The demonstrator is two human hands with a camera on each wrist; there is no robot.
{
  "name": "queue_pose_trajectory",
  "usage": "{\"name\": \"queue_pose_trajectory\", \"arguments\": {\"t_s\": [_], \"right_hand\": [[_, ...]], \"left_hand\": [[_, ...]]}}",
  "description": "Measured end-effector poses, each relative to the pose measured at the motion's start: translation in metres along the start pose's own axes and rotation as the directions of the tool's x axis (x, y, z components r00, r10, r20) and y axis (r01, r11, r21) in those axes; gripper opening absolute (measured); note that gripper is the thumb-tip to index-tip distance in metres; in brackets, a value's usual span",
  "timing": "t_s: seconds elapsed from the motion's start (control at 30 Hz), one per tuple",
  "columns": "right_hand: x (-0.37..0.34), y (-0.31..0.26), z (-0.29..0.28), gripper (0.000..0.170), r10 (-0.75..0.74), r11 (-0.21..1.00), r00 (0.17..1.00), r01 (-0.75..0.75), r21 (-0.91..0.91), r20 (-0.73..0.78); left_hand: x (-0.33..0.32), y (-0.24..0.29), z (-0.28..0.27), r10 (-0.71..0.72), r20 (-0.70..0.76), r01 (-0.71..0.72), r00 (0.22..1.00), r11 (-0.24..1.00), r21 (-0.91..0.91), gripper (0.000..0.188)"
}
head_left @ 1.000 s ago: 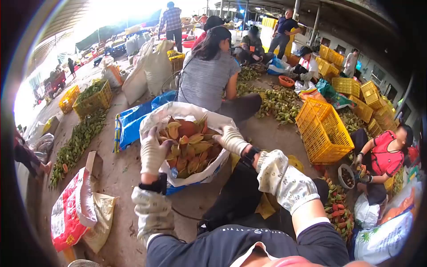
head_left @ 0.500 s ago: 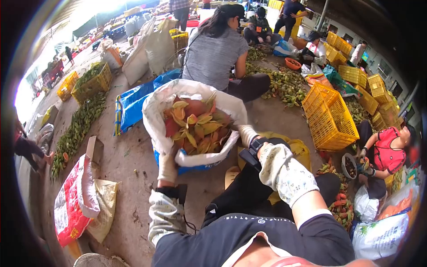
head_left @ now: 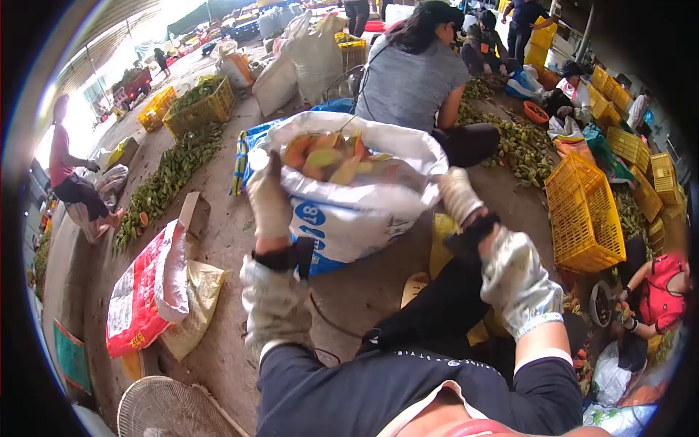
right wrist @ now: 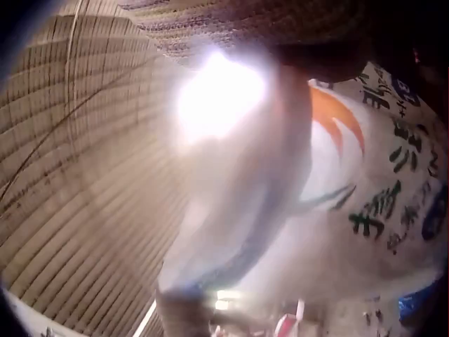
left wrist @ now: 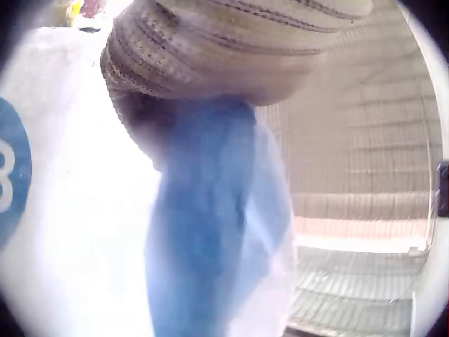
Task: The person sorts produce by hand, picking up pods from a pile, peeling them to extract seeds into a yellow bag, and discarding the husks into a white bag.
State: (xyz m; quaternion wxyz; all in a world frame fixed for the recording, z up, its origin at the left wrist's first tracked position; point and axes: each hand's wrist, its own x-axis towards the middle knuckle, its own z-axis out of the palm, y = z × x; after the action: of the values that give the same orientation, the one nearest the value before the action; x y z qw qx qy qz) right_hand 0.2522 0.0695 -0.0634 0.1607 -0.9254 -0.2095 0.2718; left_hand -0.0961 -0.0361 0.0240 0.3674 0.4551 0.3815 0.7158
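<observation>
A white woven sack point(head_left: 357, 218) with blue print stands in front of me, its mouth rolled wide. Inside lie red, yellow and green leaf-like pieces point(head_left: 328, 156). My gloved left hand point(head_left: 268, 205) grips the sack's left rim, and in the left wrist view a blue and white fold point(left wrist: 203, 217) hangs from under the glove point(left wrist: 224, 49). At the opposite side my gloved right hand point(head_left: 460, 197) holds the rim. Printed sack cloth point(right wrist: 351, 217) falls below that glove point(right wrist: 259, 24) in the right wrist view; its fingertips are hidden.
A person in grey point(head_left: 408, 84) sits just beyond the sack. Red-and-white point(head_left: 149, 291) and beige point(head_left: 196, 306) sacks lie at left, near a woven hat point(head_left: 171, 408). A yellow crate point(head_left: 582, 218) stands at right. Green pods point(head_left: 171, 175) form a long heap at far left.
My left hand went from over the contents to the left rim; the right took the right rim. The sack is now raised and tilted, showing its printed front. The view has swung left.
</observation>
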Motion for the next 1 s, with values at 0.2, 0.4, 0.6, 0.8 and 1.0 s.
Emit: {"name": "queue_pose_trajectory", "arguments": {"t_s": [0.2,0.4,0.6,0.8,1.0], "right_hand": [[0.038,0.064,-0.014,0.035,-0.603,0.677,0.788,0.420,0.605,0.128],[0.002,0.112,-0.065,0.031,-0.411,0.787,0.844,0.137,0.602,0.345],[-0.056,0.142,-0.134,0.030,-0.646,0.673,0.719,0.377,0.636,0.258],[-0.038,0.229,-0.305,0.027,-0.700,0.601,0.714,0.593,0.536,-0.005],[-0.064,0.400,-0.458,0.026,-0.382,0.826,0.850,0.490,0.277,-0.363]], "left_hand": [[-0.021,-0.013,0.051,-0.044,0.047,0.051,0.998,0.987,-0.150,0.029],[-0.062,-0.002,0.060,-0.154,0.204,0.182,0.967,0.976,-0.123,0.031],[-0.084,0.027,0.035,-0.385,0.023,0.365,0.923,0.891,0.271,0.047],[-0.103,0.055,0.045,0.166,0.018,-0.159,0.986,0.903,0.398,0.037],[-0.163,0.068,0.205,0.180,0.689,-0.412,0.702,0.892,0.186,0.018]]}}
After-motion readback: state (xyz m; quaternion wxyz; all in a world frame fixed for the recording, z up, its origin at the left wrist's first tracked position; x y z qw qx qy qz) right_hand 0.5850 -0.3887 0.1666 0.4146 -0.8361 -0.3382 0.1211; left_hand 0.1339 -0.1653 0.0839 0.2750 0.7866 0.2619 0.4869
